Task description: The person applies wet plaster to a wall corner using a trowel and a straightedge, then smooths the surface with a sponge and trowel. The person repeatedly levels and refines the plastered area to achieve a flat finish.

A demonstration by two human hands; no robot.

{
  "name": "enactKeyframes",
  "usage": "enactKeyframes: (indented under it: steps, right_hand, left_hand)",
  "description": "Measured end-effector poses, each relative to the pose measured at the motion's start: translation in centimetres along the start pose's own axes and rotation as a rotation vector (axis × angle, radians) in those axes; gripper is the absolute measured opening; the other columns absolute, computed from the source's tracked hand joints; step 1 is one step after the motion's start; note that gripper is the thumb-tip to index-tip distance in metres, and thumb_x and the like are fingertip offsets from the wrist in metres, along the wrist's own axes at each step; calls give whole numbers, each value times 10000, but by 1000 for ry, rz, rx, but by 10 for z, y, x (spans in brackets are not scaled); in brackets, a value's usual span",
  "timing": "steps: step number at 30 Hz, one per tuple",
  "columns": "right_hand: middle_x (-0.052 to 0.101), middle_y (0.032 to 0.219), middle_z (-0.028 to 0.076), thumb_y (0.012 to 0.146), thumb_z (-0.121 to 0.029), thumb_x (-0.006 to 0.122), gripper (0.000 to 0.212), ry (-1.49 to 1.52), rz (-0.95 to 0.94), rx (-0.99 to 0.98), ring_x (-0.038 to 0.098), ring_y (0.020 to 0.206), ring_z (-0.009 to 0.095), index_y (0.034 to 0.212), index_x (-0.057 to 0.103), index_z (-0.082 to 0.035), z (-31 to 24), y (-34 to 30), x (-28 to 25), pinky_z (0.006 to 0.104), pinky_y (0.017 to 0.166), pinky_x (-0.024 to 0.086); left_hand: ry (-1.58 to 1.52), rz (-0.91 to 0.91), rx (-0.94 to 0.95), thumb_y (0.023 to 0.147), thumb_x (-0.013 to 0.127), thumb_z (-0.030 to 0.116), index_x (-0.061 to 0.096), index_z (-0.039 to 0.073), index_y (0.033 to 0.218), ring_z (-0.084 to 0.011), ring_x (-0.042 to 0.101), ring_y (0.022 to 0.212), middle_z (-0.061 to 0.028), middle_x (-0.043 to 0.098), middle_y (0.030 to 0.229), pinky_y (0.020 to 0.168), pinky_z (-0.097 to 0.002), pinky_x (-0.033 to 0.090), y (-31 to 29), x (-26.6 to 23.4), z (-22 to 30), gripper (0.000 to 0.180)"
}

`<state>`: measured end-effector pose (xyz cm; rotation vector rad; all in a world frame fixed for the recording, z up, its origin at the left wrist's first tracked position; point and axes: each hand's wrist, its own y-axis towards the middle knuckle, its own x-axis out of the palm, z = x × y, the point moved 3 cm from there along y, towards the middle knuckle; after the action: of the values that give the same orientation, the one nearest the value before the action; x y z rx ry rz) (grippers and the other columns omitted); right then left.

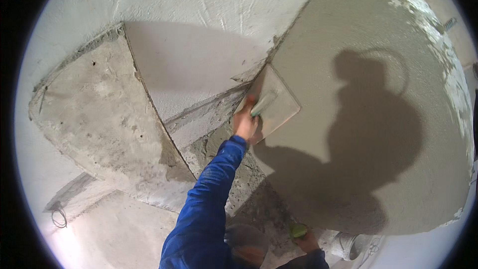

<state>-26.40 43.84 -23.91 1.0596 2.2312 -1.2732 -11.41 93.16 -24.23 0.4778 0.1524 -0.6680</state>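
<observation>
My left hand, at the end of a blue sleeve, is closed round the handle of a pale rectangular plastering float. The float's plate lies against the grey wet-looking plaster, its left corner by the wall's inner edge. Low in the view, my right hand is closed round a yellow-green rounded object; its kind is not clear, and part of it is hidden by the hand.
A rough bare concrete slab face with a sharp edge stands at left. White wall lies behind. A wire loop hangs lower left. Close to my right hand is a pale tube-like thing. My shadow falls across the plaster.
</observation>
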Motion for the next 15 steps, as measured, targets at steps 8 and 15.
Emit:
enactKeyframes:
  steps: [8,15]
  right_hand:
    - [624,1168,123,758,-193,742,562,223,11,-40,600,1085,244,1252,521,-41,3,0,-9,370,918,474]
    - [608,1178,118,774,-155,712,549,83,29,-193,586,1097,224,1265,507,-22,-22,-2,-18,361,927,465]
  left_hand:
    - [129,-3,282,679,622,40,590,10,1091,-406,652,795,-284,640,887,711,-460,537,40,-28,275,415]
    - [-183,3,308,682,633,-30,608,-20,1004,-376,659,846,-260,623,1035,714,-396,558,-102,-11,189,323]
